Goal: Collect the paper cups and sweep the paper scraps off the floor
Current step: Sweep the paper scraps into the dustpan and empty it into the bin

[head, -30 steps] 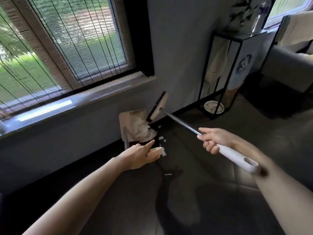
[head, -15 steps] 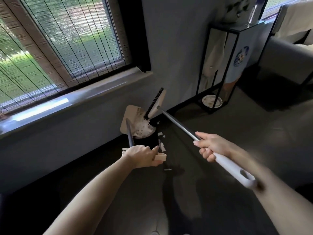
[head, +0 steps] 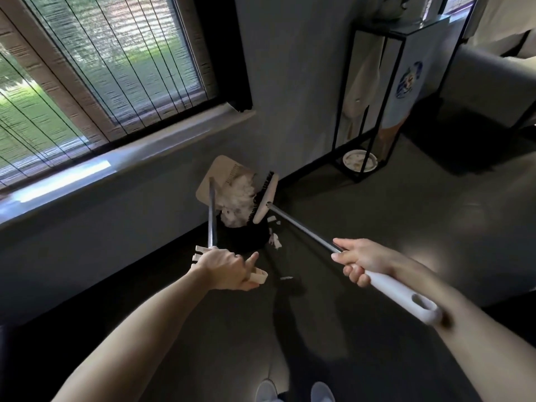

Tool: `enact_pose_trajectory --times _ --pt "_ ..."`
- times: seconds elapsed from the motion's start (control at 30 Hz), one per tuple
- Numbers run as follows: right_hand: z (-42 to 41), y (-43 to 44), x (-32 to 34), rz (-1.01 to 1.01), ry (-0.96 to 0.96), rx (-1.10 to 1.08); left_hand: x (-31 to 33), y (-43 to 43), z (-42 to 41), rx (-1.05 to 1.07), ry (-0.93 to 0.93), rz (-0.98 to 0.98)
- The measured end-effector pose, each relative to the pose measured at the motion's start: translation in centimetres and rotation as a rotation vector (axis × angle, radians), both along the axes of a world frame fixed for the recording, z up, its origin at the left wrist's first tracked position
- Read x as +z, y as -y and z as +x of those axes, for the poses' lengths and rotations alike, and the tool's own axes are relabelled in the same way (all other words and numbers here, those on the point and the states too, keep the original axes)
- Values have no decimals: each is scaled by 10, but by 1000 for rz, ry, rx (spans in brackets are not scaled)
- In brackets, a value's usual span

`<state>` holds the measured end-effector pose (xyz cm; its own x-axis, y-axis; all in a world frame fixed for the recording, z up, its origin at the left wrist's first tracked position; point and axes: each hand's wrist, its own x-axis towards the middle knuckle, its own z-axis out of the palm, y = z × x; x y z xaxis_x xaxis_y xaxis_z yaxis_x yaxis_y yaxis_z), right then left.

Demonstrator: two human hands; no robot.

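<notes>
Your broom head (head: pixel 266 198) has dropped to the mouth of the dustpan (head: pixel 219 176), where paper scraps (head: pixel 236 198) are piled; a few lie on the floor just beside it. Your left hand (head: pixel 224 268) curls round the dustpan handle (head: pixel 211 219), and your right hand (head: pixel 364 261) round the broom handle (head: pixel 304 227). The wall (head: pixel 290 82) stands close behind the pan.

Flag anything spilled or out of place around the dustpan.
A few white paper scraps lie on the dark floor outside the dustpan, beside the broom head, and one more scrap sits nearer the person. The rest is heaped inside the pan. Nothing looks damaged.
</notes>
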<state>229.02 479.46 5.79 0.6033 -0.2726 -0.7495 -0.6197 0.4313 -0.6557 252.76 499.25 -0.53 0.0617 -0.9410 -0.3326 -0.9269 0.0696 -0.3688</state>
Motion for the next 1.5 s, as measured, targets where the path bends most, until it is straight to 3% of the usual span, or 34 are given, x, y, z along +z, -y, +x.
enact_pose_trajectory --times 0.3,0.63,1.13,1.5 --pt "6 -4 -6 37 49 -23 10 -13 -4 -9 19 -19" --pt "68 -39 -30 139 56 -105 30 -21 3 32 68 -110" --pt "74 -27 -11 201 88 -211 66 -18 8 71 59 -157" --pt "43 -12 -4 70 58 -202 -16 -23 -27 123 -227 77"
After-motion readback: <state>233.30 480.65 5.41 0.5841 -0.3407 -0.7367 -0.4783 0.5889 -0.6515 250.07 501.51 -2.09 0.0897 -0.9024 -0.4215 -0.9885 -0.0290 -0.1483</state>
